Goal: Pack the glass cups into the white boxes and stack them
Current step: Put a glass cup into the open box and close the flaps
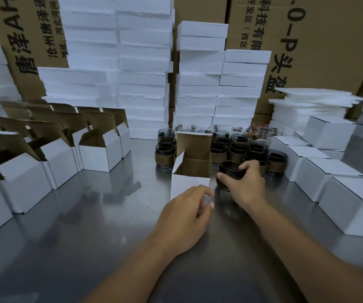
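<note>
An open white box (189,183) with a brown inside stands on the metal table (88,226), its lid flap up. My left hand (187,215) is at the box's near right corner, fingers curled against it. Just right of the box, my right hand (245,182) grips a dark glass cup (229,169) with a brown sleeve, thumb and fingers round its body. Several more cups (239,149) stand in a group behind the box.
Rows of open empty white boxes (97,152) fill the left side. Closed white boxes (329,171) line the right side. Tall stacks of white boxes (217,88) and foam sheets (311,106) rise at the back against brown cartons (329,40).
</note>
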Motion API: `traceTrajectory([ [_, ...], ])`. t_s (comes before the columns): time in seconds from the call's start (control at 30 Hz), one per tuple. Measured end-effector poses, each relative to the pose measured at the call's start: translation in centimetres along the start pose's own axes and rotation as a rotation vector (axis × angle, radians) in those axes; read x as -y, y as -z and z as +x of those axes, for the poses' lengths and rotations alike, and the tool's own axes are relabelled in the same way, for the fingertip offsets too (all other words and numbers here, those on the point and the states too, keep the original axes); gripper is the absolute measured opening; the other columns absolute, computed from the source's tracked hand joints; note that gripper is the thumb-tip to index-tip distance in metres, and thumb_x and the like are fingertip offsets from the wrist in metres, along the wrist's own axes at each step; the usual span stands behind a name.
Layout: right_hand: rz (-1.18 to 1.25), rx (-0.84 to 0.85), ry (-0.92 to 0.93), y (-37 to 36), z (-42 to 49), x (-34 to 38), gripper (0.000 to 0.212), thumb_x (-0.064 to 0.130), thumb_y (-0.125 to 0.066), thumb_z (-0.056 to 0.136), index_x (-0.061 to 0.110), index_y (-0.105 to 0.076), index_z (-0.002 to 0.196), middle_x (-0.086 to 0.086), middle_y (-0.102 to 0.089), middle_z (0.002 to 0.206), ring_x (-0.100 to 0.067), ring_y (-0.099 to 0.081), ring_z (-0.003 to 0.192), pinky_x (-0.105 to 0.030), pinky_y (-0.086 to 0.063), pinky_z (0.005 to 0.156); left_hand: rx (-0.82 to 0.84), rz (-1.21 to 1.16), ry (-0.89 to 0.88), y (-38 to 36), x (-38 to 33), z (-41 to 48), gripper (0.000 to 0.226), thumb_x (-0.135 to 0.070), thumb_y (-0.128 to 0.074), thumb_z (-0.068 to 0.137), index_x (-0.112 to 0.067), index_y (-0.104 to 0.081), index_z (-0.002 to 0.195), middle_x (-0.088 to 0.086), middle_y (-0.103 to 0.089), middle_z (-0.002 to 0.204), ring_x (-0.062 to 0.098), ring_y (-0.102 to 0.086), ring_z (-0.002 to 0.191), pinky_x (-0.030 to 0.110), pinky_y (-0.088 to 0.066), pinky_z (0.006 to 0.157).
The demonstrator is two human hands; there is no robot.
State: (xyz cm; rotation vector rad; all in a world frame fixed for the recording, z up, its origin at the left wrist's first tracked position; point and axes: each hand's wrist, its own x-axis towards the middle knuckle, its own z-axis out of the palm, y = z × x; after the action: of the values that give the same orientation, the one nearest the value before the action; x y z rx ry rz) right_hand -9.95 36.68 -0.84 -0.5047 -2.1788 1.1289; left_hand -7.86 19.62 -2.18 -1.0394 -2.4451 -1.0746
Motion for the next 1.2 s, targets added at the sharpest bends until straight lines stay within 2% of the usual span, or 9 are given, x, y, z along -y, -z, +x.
traceTrajectory([
  [0.1,0.223,-0.066,-0.054,1.6,-1.3,0.6,0.059,0.036,-0.08,0.07,0.025,-0.037,0.108,0.005,-0.057,0.097,-0.014,-0.056,0.088,-0.024,-0.04,0.075,0.001,-0.09,0.023,0.0,0.1,-0.2,0.015,-0.033,-0.046,0.094,-0.035,-0.053,0.108,-0.011,-0.058,0.086,0.005,-0.056,0.081,0.026,-0.051,0.073],
  [0.2,0.492,-0.004,-0.166,3.1,-3.3,2.0,0.066,0.045,-0.081,0.064,0.028,-0.042,0.114,0.014,-0.057,0.097,-0.002,-0.058,0.091,-0.021,-0.045,0.075,-0.038,-0.247,0.104,0.3,-0.2,-0.2,0.01,-0.034,-0.044,0.095,-0.035,-0.054,0.094,-0.015,-0.059,0.079,0.0,-0.055,0.076,0.017,-0.047,0.067],
  [0.27,0.664,0.105,-0.229,3.6,-4.8,2.8,0.072,0.054,-0.079,0.054,0.022,-0.054,0.113,0.007,-0.065,0.101,-0.006,-0.063,0.092,-0.026,-0.051,0.076,-0.087,-0.383,0.156,0.6,-0.5,-0.4,0.022,-0.04,-0.036,0.097,-0.031,-0.056,0.091,-0.01,-0.059,0.073,0.004,-0.055,0.071,0.024,-0.046,0.069],
  [0.37,0.804,0.3,-0.268,3.8,-6.7,3.6,0.069,0.06,-0.07,0.045,0.018,-0.064,0.099,0.002,-0.071,0.086,-0.008,-0.065,0.075,-0.02,-0.049,0.058,-0.102,-0.539,0.167,1.0,-0.9,-0.8,0.053,-0.058,-0.026,0.086,-0.02,-0.06,0.099,-0.001,-0.063,0.075,0.012,-0.061,0.077,0.031,-0.049,0.078],
  [0.6,0.818,0.457,-0.237,3.8,-8.4,3.6,0.06,0.053,-0.066,0.058,0.011,-0.062,0.1,-0.003,-0.071,0.082,-0.01,-0.067,0.07,-0.018,-0.048,0.053,0.076,-0.672,0.221,1.2,-0.9,-1.0,0.056,-0.07,-0.04,0.073,-0.029,-0.056,0.107,-0.006,-0.069,0.091,0.01,-0.067,0.082,0.029,-0.053,0.081],
  [0.77,0.774,0.472,-0.295,3.7,-7.9,3.4,0.054,0.057,-0.049,0.081,0.014,-0.067,0.107,-0.01,-0.07,0.106,-0.021,-0.065,0.097,-0.028,-0.046,0.07,0.111,-0.745,0.261,1.2,-0.9,-0.8,0.06,-0.07,-0.046,0.07,-0.028,-0.057,0.111,-0.004,-0.07,0.09,0.013,-0.068,0.082,0.028,-0.052,0.077],
  [0.87,0.752,0.458,-0.297,3.6,-7.7,3.2,0.044,0.049,-0.046,0.091,0.014,-0.067,0.106,-0.011,-0.069,0.108,-0.023,-0.064,0.101,-0.03,-0.045,0.074,0.131,-0.746,0.279,1.2,-0.8,-0.8,0.062,-0.069,-0.045,0.07,-0.027,-0.055,0.114,-0.003,-0.069,0.091,0.012,-0.068,0.08,0.026,-0.05,0.075],
  [1.1,0.711,0.469,-0.268,3.7,-7.8,3.1,0.032,0.05,-0.049,0.09,0.028,-0.073,0.092,0.0,-0.073,0.099,-0.015,-0.066,0.098,-0.029,-0.047,0.074,0.127,-0.761,0.295,1.3,-0.9,-0.8,0.054,-0.061,-0.045,0.075,-0.025,-0.054,0.114,0.001,-0.068,0.092,0.013,-0.068,0.077,0.022,-0.05,0.071],
  [1.2,0.726,0.509,-0.211,3.7,-8.0,3.3,0.033,0.055,-0.057,0.079,0.03,-0.073,0.093,0.0,-0.073,0.099,-0.012,-0.067,0.093,-0.027,-0.048,0.074,0.118,-0.767,0.298,1.4,-1.0,-0.8,0.057,-0.06,-0.044,0.076,-0.022,-0.052,0.117,0.004,-0.066,0.095,0.014,-0.067,0.076,0.022,-0.049,0.069],
])
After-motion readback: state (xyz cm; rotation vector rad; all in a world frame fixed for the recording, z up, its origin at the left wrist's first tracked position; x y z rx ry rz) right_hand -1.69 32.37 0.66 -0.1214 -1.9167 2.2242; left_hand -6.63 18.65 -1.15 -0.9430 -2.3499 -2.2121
